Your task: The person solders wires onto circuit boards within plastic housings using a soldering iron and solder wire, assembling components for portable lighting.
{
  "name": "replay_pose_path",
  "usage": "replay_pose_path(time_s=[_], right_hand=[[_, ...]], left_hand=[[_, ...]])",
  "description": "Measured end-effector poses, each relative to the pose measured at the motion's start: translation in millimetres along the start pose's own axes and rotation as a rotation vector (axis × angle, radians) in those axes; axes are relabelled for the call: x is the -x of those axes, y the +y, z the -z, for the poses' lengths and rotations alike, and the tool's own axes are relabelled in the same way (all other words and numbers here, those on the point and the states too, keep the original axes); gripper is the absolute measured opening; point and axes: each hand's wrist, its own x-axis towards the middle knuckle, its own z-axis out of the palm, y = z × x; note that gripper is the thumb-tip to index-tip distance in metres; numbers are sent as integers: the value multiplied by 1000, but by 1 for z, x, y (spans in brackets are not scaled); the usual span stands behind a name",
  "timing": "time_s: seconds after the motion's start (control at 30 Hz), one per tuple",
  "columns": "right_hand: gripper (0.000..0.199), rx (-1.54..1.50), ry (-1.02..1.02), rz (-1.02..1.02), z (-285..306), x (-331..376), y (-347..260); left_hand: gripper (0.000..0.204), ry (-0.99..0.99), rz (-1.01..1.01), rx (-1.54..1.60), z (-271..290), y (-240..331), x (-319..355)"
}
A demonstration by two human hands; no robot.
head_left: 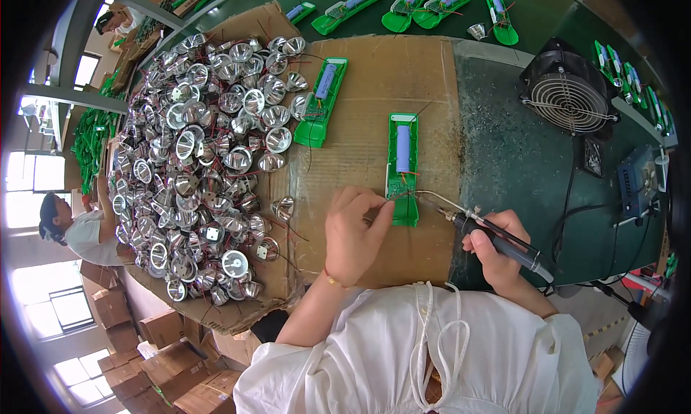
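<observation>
- I see the green torch shell (402, 168) lying open on the brown cardboard sheet (389, 90), in the middle of the bench, with a blue battery (403, 148) in it and a small circuit board (400, 186) below the battery.
- My left hand (353, 234) rests at the lower end of this shell; the thumb and fingers are pinched together on something thin at the board, but it is too small for me to tell what it is.
- My right hand (497, 248) is closed around the dark handle of a soldering iron (482, 230); its metal tip points left and reaches the lower edge of the board.
- One silver reflector (283, 207) lies just beside my left hand, with thin red wires near it.
- Further left there is a big heap of silver reflectors (201, 162) on the cardboard.
- A second green shell (321, 101) lies above and left, near the heap.
- More green shells (425, 7) stand in a row at the far edge of the bench.
- On the right, on the dark green mat (504, 162), there is a black fan (568, 94) and a small blue box (637, 180).
- Another person (79, 230) in a white shirt sits at the far left, well apart from me.
</observation>
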Motion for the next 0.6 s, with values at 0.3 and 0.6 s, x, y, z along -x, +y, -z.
replay_pose_path(time_s=[0.3,0.6], right_hand=[[17,-36,-36,10,-6,-3,2],[16,7,-39,-4,-10,-6,4]], left_hand=[[10,-150,272,331,-2,-4,1],[12,-159,165,169,-8,-9,-5]])
